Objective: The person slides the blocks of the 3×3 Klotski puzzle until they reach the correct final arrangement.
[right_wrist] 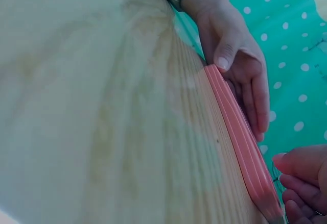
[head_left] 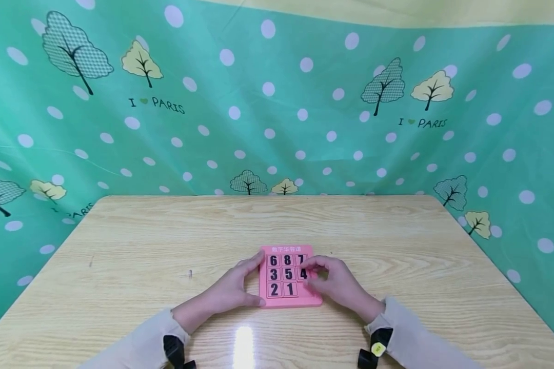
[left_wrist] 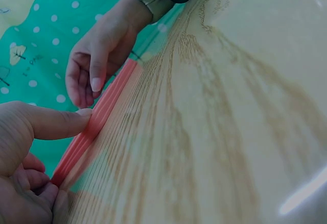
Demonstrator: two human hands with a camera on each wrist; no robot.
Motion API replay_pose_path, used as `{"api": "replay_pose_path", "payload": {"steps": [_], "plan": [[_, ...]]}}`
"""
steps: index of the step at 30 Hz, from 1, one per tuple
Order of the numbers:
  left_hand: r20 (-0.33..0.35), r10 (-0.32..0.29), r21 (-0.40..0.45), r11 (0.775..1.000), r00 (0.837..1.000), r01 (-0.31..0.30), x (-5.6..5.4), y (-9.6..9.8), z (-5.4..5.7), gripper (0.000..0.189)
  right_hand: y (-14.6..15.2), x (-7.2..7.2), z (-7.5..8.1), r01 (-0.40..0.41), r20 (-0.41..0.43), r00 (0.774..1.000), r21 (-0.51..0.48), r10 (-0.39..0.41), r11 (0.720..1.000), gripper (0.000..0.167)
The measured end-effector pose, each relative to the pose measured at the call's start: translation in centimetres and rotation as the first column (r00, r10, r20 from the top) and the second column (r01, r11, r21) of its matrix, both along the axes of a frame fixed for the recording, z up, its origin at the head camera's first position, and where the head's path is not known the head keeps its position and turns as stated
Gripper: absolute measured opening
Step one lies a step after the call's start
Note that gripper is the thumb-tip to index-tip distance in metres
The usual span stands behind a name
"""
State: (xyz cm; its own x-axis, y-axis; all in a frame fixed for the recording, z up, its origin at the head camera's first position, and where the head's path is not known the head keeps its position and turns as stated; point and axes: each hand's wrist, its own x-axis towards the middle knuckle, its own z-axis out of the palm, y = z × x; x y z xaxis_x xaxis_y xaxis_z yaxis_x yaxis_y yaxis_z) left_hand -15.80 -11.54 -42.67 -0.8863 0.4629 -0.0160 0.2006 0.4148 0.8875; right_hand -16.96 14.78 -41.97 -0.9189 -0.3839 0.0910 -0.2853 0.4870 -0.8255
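Note:
A pink sliding number puzzle [head_left: 300,303] lies flat on the table. Its tiles show 6, 8, 7 in the top row, 3, 5, 4 in the middle, then 2 and 1 below; the thumb partly covers the bottom right spot. Along the puzzle's left side, my left hand [head_left: 234,288] holds the frame, thumb at the near corner and fingers farther up. My right hand [head_left: 334,280] is over the right column with bent, relaxed fingers, its fingertips right at the 4 tile [head_left: 303,274] and partly covering the 7. Seen from the left wrist, the thumb lies against the pink side edge [left_wrist: 104,106].
The wooden table [head_left: 166,230] spreads around the puzzle. A green dotted cloth [head_left: 304,102] with printed trees hangs behind it and along both sides. Bands with small black devices [head_left: 174,349] sit on both wrists. A light reflection shows near the front.

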Motion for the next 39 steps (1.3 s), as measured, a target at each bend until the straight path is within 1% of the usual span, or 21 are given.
{"api": "replay_pose_path", "payload": {"steps": [3, 6, 9, 13, 17, 24, 34, 39], "plan": [[0.001, -0.002, 0.002, 1.000, 1.000, 0.002, -0.1, 0.0, 0.0, 0.101, -0.4, 0.5, 0.1, -0.024, 0.010, 1.000, -0.021, 0.024, 0.999, 0.030], [0.003, -0.001, 0.003, 1.000, 1.000, 0.000, -0.1, 0.0, 0.0, 0.100, -0.9, 0.9, 0.0, -0.076, 0.024, 0.997, -0.067, 0.078, 0.995, 0.029], [-0.001, 0.003, -0.002, 1.000, 1.000, -0.003, -0.1, 0.0, 0.0, 0.100, -1.3, 1.1, -0.2, -0.126, 0.012, 0.992, -0.096, 0.127, 0.987, 0.028], [-0.007, 0.007, -0.008, 1.000, 1.000, -0.007, 0.0, -0.1, 0.1, 0.100, -2.1, 1.4, -0.3, -0.148, -0.023, 0.989, -0.072, 0.147, 0.986, 0.028], [-0.005, 0.002, -0.001, 1.000, 1.000, -0.002, 0.0, -0.1, 0.2, 0.099, -2.7, 1.7, -0.1, -0.145, -0.047, 0.989, -0.033, 0.143, 0.989, 0.029], [-0.002, 0.001, -0.002, 1.000, 1.000, -0.001, 0.0, -0.1, 0.3, 0.099, -3.5, 2.0, 0.1, -0.120, -0.076, 0.990, 0.002, 0.119, 0.993, 0.029], [0.008, 0.010, -0.004, 1.000, 1.000, -0.010, 0.1, -0.2, 0.2, 0.098, -4.0, 2.0, 0.2, -0.104, -0.087, 0.991, 0.026, 0.106, 0.994, 0.029], [0.009, 0.005, -0.001, 1.000, 1.000, -0.005, 0.0, -0.1, 0.2, 0.098, -3.8, 2.0, 0.2, -0.097, -0.089, 0.991, 0.045, 0.101, 0.994, 0.028]]}}
